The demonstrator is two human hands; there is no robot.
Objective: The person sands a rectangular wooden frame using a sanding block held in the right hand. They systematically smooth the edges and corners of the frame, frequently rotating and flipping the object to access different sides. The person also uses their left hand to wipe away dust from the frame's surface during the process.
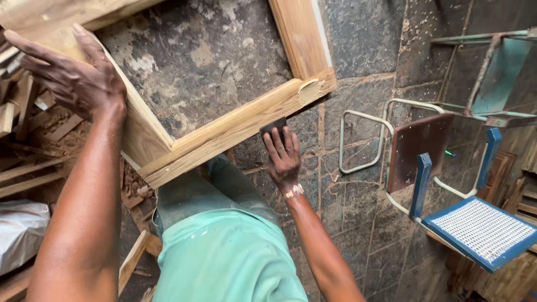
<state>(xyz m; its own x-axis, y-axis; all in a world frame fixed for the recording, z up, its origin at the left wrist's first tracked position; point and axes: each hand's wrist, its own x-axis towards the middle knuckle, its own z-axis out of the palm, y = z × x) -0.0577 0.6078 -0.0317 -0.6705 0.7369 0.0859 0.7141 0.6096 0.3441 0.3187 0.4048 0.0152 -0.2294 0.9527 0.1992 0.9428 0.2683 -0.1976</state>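
Observation:
A light wooden frame [235, 126] is tilted up in front of me, its near corner over my legs. My left hand [75, 72] lies flat with spread fingers on the frame's left rail, steadying it. My right hand [283, 156] presses a dark sanding block [272, 126] against the outer edge of the frame's lower rail. A round pale patch of filler [307, 89] shows near the frame's right corner. A beaded band sits on my right wrist.
Stone-tile floor [358, 196] dusted with sawdust. A chair with a blue frame and white woven seat [481, 229] lies tipped at the right. Scrap wood strips [28, 168] pile up at the left, with a white bag [19, 232] below them.

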